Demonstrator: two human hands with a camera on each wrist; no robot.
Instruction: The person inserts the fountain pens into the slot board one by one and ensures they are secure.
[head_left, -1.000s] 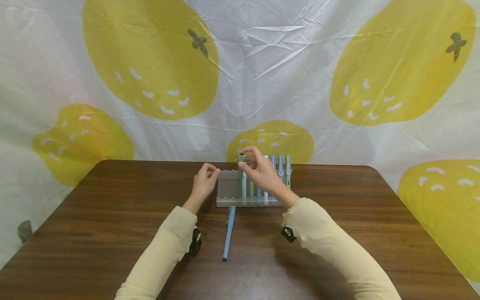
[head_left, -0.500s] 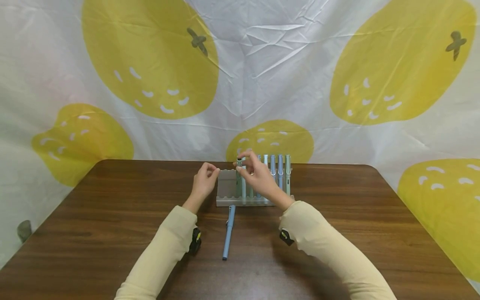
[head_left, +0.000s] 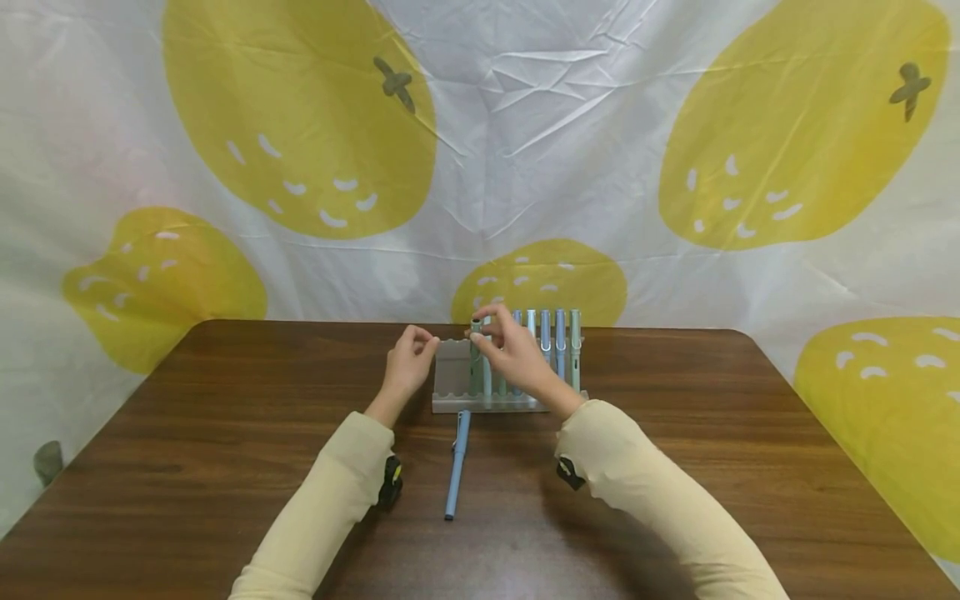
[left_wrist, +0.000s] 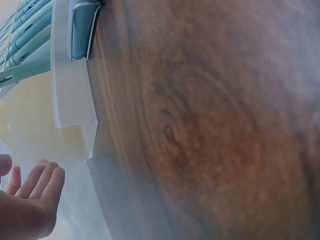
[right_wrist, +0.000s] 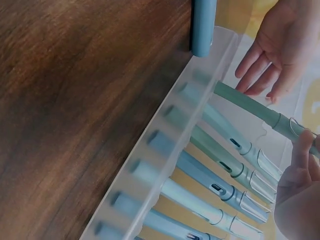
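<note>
My right hand [head_left: 517, 350] pinches a dark green pen [right_wrist: 252, 106] near its capped upper end. That pen stands nearly upright at the clear pen rack [head_left: 453, 404], left of a row of pens; its lower end is by the rack's notched front wall. My left hand [head_left: 408, 365] pinches the rack's upper left corner between thumb and forefinger, while its other fingers extend loosely in the left wrist view. Several pens in pale blue, blue and green, such as a light green pen [head_left: 575, 350], fill the rack's slots to the right, partly behind my right hand.
A blue pen [head_left: 457, 467] lies on the brown wooden table [head_left: 300, 450] in front of the rack, its clip end near the rack's front edge. Behind the table hangs a white cloth [head_left: 525, 175] with large yellow fruit prints.
My right hand has shifted slightly left and lowered the dark green pen toward the rack. The left hand and the blue pen on the table stay put.
</note>
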